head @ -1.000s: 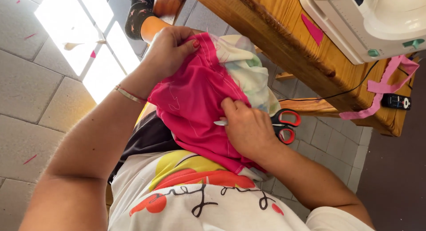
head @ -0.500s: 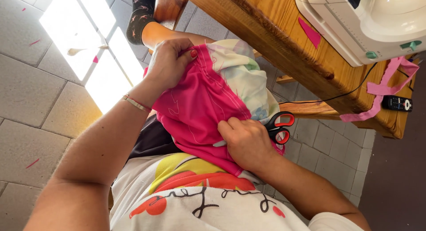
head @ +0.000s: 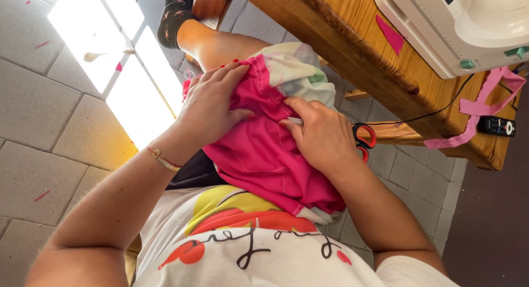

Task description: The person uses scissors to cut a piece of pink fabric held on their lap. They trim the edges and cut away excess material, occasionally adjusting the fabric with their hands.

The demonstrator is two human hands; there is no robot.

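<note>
A pink fabric (head: 264, 154) with a pale patterned lining (head: 295, 72) lies bunched over my lap. My left hand (head: 212, 102) presses down on its upper left part, fingers together and thumb pinching a fold. My right hand (head: 322, 135) lies on the fabric just right of the left hand and holds red-handled scissors (head: 365, 139). The handles stick out behind the palm, and a bit of metal blade shows by the fingertips. The two hands sit close together, almost touching.
A wooden table (head: 352, 39) runs along the upper right with a white sewing machine (head: 441, 28) and a pink scrap (head: 390, 34) on it. A pink fabric strip (head: 479, 108) and a black remote (head: 497, 126) lie at its end. Tiled floor with a sunlit patch is on the left.
My right hand with the scissors has moved up the fabric toward my left hand. My left hand has flattened and slid down onto the fabric.
</note>
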